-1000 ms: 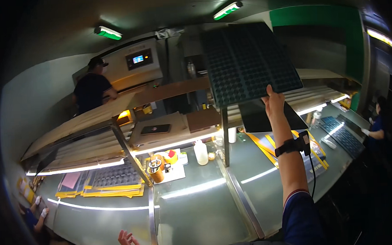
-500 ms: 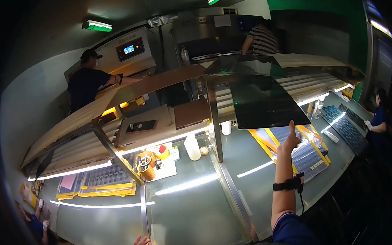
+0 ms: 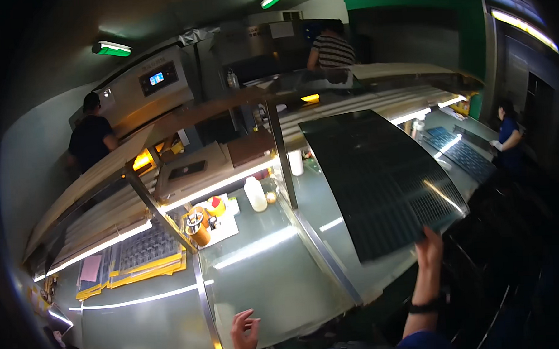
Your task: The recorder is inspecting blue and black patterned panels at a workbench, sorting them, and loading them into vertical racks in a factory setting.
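A large, thin, dark glossy sheet [image 3: 373,183] hangs at a slant over the right part of the worktable, its far end near the shelf. My right hand [image 3: 429,249] grips its near edge, thumb on the upper face and the other fingers mostly hidden. The sheet bows slightly, and a grid-like pattern shows near its right corner. Over the table's front edge, my left hand [image 3: 244,332] is held up with fingers apart and nothing in it. The sheet hides what lies beneath it.
A raised shelf on metal posts [image 3: 281,156] spans the table. Beneath it stand a white bottle [image 3: 255,195] and brown cups [image 3: 197,228]. Yellow-edged patterned sheets [image 3: 147,250] lie left, a blue patterned panel [image 3: 456,151] right. Other people [image 3: 510,133] work around the bench.
My right hand has drawn the dark sheet down and toward me from the shelf. My left hand has come up further into view. The whole view has shifted rightward.
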`<act>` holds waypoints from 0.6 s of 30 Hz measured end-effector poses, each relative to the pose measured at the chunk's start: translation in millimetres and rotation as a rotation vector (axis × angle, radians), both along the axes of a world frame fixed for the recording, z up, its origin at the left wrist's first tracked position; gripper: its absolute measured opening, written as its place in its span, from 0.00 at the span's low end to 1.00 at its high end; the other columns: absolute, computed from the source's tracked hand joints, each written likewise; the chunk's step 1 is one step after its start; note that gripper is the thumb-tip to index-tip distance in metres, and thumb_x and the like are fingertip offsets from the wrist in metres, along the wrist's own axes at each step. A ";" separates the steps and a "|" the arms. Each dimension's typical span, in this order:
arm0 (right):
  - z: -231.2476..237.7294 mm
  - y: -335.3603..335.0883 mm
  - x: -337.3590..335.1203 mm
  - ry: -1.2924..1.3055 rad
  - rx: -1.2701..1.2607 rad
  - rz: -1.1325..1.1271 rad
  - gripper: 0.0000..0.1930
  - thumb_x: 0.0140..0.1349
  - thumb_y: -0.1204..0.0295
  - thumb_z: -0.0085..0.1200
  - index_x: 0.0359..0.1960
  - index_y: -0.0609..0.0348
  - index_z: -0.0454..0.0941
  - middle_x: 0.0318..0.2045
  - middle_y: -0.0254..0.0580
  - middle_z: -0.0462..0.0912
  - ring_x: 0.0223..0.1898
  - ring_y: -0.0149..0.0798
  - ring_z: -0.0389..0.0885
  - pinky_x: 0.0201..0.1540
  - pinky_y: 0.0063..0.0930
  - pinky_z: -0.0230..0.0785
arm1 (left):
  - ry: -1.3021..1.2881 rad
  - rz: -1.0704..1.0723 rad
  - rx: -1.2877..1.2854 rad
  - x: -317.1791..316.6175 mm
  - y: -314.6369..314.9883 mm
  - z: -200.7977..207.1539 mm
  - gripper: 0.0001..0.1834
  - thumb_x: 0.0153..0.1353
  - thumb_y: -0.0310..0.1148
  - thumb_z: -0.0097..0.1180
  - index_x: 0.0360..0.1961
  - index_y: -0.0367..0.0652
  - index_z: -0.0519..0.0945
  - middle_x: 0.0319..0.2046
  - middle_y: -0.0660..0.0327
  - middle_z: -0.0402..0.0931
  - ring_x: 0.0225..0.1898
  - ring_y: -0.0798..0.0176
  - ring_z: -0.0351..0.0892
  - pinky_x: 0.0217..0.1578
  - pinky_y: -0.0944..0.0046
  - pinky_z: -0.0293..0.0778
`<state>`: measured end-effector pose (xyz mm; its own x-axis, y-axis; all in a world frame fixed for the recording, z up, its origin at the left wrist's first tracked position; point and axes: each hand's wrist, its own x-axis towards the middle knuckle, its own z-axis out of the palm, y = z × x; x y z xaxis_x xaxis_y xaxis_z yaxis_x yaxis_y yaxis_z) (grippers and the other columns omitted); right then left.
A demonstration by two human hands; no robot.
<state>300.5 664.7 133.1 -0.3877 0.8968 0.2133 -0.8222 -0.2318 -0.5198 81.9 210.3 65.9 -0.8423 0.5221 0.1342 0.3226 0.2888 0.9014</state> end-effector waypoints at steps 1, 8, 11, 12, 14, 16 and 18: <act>-8.6 -43.6 42.7 -0.037 0.012 -0.084 0.25 0.52 0.83 0.53 0.55 0.66 0.65 0.48 0.47 0.74 0.49 0.43 0.75 0.52 0.37 0.71 | -0.159 -0.083 0.055 3.1 -4.1 -11.1 0.25 0.59 0.27 0.55 0.56 0.35 0.65 0.52 0.51 0.70 0.43 0.57 0.78 0.45 0.63 0.74; -94.2 -255.7 194.9 -0.445 -0.355 -0.115 0.22 0.48 0.84 0.51 0.49 0.61 0.71 0.39 0.42 0.79 0.36 0.42 0.81 0.37 0.32 0.77 | -1.657 -0.757 0.592 104.3 -0.1 -53.2 0.31 0.62 0.46 0.51 0.60 0.41 0.59 0.61 0.46 0.58 0.61 0.48 0.62 0.61 0.45 0.57; -152.6 -310.5 197.8 -0.678 -0.532 0.120 0.09 0.53 0.79 0.57 0.37 0.64 0.78 0.34 0.41 0.80 0.33 0.34 0.80 0.36 0.28 0.74 | -1.765 -0.708 0.635 117.0 -9.2 -74.0 0.19 0.63 0.53 0.47 0.39 0.48 0.74 0.28 0.66 0.73 0.34 0.64 0.74 0.40 0.54 0.71; -135.7 -339.6 170.5 -0.715 -0.411 0.158 0.06 0.55 0.78 0.56 0.35 0.66 0.78 0.30 0.37 0.80 0.28 0.32 0.78 0.32 0.26 0.73 | -1.643 -0.368 0.467 108.8 -17.6 -77.1 0.15 0.60 0.50 0.53 0.26 0.52 0.72 0.16 0.73 0.61 0.20 0.72 0.65 0.24 0.63 0.67; -154.8 -368.9 148.2 -0.636 -0.572 0.288 0.07 0.57 0.79 0.56 0.37 0.66 0.77 0.36 0.40 0.79 0.34 0.37 0.80 0.35 0.34 0.76 | -1.429 -0.310 0.166 67.4 -42.7 -135.0 0.07 0.59 0.38 0.59 0.28 0.52 0.74 0.18 0.73 0.67 0.19 0.73 0.67 0.22 0.67 0.67; -174.2 -396.6 135.2 -0.597 -0.586 0.438 0.09 0.57 0.75 0.59 0.37 0.66 0.76 0.35 0.40 0.78 0.38 0.38 0.79 0.33 0.33 0.74 | -1.139 -0.060 0.224 64.9 -51.5 -141.1 0.13 0.59 0.28 0.56 0.45 0.35 0.74 0.40 0.60 0.76 0.41 0.66 0.75 0.43 0.64 0.72; -163.4 -413.0 120.1 -0.559 -0.597 0.665 0.12 0.60 0.73 0.56 0.42 0.68 0.73 0.37 0.39 0.77 0.38 0.33 0.77 0.33 0.24 0.73 | -0.810 0.125 0.106 50.9 -65.1 -133.9 0.10 0.60 0.25 0.52 0.42 0.32 0.77 0.39 0.59 0.78 0.38 0.65 0.76 0.43 0.65 0.72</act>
